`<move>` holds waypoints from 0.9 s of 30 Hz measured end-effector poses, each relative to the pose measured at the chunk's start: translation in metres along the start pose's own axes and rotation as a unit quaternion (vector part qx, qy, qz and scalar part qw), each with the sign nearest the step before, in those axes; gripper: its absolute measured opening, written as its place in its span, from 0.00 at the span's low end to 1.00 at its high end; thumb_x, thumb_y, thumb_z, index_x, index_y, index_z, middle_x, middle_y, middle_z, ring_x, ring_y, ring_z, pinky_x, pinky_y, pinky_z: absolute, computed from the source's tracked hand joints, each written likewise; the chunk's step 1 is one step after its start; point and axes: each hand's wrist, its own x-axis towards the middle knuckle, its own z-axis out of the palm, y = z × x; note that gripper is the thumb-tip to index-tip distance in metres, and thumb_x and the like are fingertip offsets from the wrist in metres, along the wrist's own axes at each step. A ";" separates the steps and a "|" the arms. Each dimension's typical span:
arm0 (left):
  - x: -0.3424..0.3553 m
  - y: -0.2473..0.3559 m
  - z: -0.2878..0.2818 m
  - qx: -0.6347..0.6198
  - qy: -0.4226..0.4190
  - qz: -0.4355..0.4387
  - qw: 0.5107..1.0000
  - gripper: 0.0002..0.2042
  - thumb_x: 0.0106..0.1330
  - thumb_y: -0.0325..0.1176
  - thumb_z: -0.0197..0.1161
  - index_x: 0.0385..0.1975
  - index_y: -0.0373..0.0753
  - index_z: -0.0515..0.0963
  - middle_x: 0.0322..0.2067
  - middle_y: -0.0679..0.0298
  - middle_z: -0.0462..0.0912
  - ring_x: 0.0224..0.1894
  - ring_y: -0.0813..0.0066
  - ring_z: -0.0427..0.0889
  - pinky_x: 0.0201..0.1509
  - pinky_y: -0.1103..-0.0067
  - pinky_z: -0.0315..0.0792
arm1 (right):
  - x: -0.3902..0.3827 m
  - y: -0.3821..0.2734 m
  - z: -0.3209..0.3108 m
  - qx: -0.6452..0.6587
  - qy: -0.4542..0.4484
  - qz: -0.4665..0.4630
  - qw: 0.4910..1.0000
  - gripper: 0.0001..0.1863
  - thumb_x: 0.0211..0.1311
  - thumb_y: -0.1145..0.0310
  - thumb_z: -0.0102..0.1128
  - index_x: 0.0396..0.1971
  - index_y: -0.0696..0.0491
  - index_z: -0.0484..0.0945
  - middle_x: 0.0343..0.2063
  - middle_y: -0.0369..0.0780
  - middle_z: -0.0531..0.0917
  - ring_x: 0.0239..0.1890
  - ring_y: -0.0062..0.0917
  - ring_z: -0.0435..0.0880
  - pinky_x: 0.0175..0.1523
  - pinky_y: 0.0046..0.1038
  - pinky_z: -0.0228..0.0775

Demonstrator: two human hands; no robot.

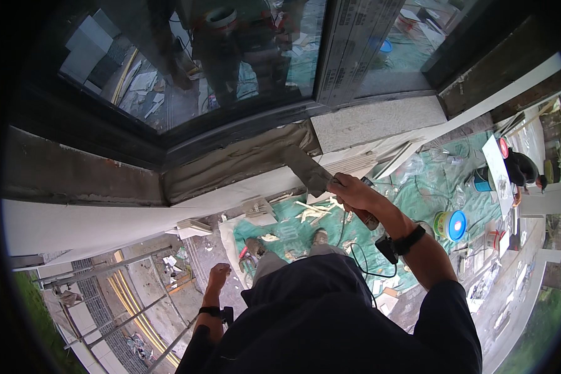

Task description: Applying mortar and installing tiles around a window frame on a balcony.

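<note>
My right hand (358, 194) is wrapped around the handle of a trowel (310, 172). The trowel's flat grey blade lies over the front edge of a bed of wet mortar (237, 161) on the window ledge, close to a pale stone slab (380, 121) set on the ledge's right part. Some mortar clings to the blade. My left hand (218, 275) hangs low beside my body, its fingers curled in with nothing visible in them. Each wrist carries a black strapped device.
Above the ledge stands a dark-framed window (230, 118) with reflections. Green sheeting (417, 181) with scraps covers the ground below. A bucket with a blue lid (456, 224) stands at right. Farther right, a co-worker (522, 167) bends by a white board (497, 174). Metal bars (131, 318) run at lower left.
</note>
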 end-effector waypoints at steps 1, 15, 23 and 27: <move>-0.006 0.010 0.007 0.005 0.004 -0.001 1.000 0.14 0.66 0.36 0.59 0.41 0.30 0.79 0.31 0.59 0.84 0.32 0.74 0.80 0.39 0.77 0.73 | 0.000 0.011 -0.004 0.005 -0.002 -0.002 1.000 0.23 0.65 0.53 0.52 0.39 0.62 0.69 0.20 0.45 0.78 0.15 0.30 0.80 0.22 0.33 0.73; 0.005 0.036 0.044 0.142 -0.047 0.060 0.987 0.19 0.65 0.46 0.59 0.38 0.33 0.81 0.28 0.60 0.84 0.31 0.73 0.81 0.37 0.75 0.74 | 0.006 0.089 0.068 -0.069 0.205 -0.097 0.971 0.20 0.67 0.59 0.52 0.44 0.61 0.62 0.24 0.58 0.80 0.28 0.58 0.79 0.32 0.53 0.68; 0.013 0.027 0.036 0.119 -0.075 0.074 0.987 0.19 0.65 0.47 0.60 0.38 0.32 0.81 0.27 0.59 0.84 0.31 0.71 0.81 0.36 0.74 0.73 | 0.004 0.096 0.105 -0.072 0.225 -0.061 0.970 0.19 0.68 0.59 0.51 0.43 0.60 0.60 0.24 0.59 0.80 0.29 0.59 0.78 0.34 0.55 0.67; 0.018 -0.010 0.024 0.133 -0.084 0.050 0.986 0.18 0.65 0.45 0.61 0.32 0.32 0.81 0.24 0.61 0.82 0.28 0.74 0.80 0.34 0.75 0.73 | -0.029 0.088 0.106 -0.078 0.196 -0.039 0.977 0.19 0.68 0.59 0.51 0.42 0.61 0.61 0.24 0.59 0.79 0.28 0.59 0.78 0.34 0.54 0.67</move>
